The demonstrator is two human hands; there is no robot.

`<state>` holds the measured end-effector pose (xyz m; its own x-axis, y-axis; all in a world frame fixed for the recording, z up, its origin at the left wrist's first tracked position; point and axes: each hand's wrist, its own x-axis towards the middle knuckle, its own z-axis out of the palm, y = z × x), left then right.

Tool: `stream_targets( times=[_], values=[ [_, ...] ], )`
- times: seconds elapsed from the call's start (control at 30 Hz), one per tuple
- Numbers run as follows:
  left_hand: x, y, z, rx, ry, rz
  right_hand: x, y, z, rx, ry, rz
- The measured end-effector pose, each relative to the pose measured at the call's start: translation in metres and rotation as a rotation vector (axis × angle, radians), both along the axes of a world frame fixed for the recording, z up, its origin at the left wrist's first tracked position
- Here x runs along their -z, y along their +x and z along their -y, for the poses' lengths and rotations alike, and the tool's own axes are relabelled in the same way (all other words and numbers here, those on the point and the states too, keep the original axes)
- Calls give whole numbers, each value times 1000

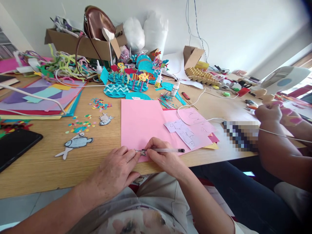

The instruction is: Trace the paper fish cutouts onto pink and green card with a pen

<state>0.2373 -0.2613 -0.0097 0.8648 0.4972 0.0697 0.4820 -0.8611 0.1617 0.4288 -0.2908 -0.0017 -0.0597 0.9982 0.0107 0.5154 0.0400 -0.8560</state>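
Observation:
My right hand grips a clear-barrelled pen, its dark end pointing right and its tip low over a small grey paper cutout. My left hand presses that cutout down with closed-up fingers and covers part of it. The cutout lies at the near edge of a pink sheet. To the left are a grey paper fish cutout and a smaller fish cutout. On more pink paper at right rest lilac pieces with pencilled fish outlines.
Confetti dots and a black phone lie at left, with stacked coloured paper behind. Blue craft pieces and a glue bottle stand at the back. A white cable crosses the table. Another person's hand works at right.

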Motion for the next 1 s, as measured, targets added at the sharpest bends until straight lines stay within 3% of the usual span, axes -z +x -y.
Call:
stream_targets(
  times=[1.0],
  values=[
    [4,0,0,15,78,-15,-4,1,9,31,9,101]
  ],
)
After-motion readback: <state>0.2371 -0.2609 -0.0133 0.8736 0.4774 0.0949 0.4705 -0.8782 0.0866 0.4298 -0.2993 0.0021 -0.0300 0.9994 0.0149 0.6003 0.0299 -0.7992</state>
